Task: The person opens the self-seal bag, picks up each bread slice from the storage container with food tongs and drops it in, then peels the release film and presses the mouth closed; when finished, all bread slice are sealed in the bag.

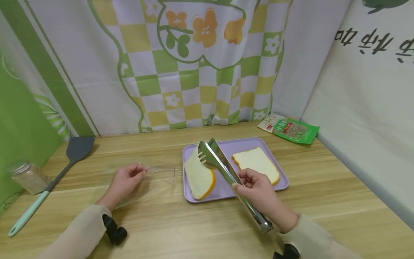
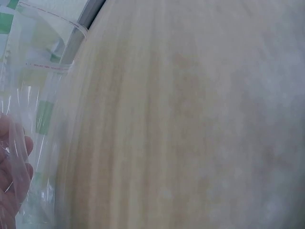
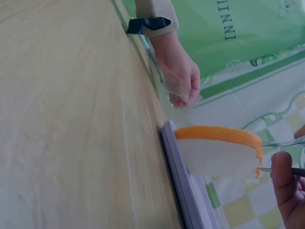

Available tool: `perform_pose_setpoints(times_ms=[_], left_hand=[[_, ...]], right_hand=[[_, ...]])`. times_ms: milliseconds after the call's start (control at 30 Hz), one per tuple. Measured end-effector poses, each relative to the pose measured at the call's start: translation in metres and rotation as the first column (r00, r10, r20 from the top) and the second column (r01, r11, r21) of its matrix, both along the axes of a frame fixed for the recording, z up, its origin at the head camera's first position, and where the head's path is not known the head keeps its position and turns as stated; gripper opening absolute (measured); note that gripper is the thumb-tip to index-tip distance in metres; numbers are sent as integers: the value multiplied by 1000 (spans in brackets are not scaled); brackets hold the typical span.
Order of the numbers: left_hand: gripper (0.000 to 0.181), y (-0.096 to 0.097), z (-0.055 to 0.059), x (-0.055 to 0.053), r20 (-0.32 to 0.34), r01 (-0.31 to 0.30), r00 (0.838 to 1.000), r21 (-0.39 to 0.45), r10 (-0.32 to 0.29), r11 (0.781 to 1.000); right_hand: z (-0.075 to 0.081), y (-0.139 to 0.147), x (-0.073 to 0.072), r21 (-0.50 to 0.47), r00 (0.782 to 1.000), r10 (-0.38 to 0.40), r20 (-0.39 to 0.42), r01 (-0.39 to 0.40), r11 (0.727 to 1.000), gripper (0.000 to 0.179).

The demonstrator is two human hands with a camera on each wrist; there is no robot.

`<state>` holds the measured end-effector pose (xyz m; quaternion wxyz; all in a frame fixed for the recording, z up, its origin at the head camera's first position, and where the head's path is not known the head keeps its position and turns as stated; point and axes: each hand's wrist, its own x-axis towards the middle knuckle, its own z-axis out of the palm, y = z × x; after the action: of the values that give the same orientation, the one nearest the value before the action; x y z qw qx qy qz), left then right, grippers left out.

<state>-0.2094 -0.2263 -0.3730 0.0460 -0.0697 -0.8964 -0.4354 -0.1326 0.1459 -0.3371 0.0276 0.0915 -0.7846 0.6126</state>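
Observation:
My left hand [image 1: 124, 181] pinches a clear plastic bag [image 1: 161, 169] above the table, left of a purple tray [image 1: 223, 192]. In the left wrist view the see-through bag [image 2: 45, 107] hangs around the fingertips, with reddish marks along its edge. My right hand [image 1: 260, 190] holds metal tongs [image 1: 228, 175] by their arms. The tong tips grip the upper edge of a bread slice [image 1: 199, 180], tilted up at the tray's left side. In the right wrist view, the orange-crusted slice [image 3: 219, 155] stands on edge between the tips. Another bread slice [image 1: 258, 163] lies flat on the tray's right.
A dark spatula [image 1: 79, 148] with a mint handle lies at the left, beside a glass jar [image 1: 29, 177]. A green food packet [image 1: 291, 130] rests at the back right. Patterned cloth [image 1: 200, 79] hangs behind the wooden table [image 1: 181, 230].

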Motion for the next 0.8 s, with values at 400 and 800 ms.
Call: perform_pose_setpoints(times_ms=[400, 800], left_hand=[[19, 1, 0, 1, -45, 15, 999, 4, -15, 1000], [20, 2, 3, 1, -29, 0, 1000, -5, -1, 1000]], right_hand=[[-4, -33, 13, 63, 996, 38, -84, -33, 998, 25], [6, -26, 12, 53, 986, 63, -157, -55, 997, 17]])
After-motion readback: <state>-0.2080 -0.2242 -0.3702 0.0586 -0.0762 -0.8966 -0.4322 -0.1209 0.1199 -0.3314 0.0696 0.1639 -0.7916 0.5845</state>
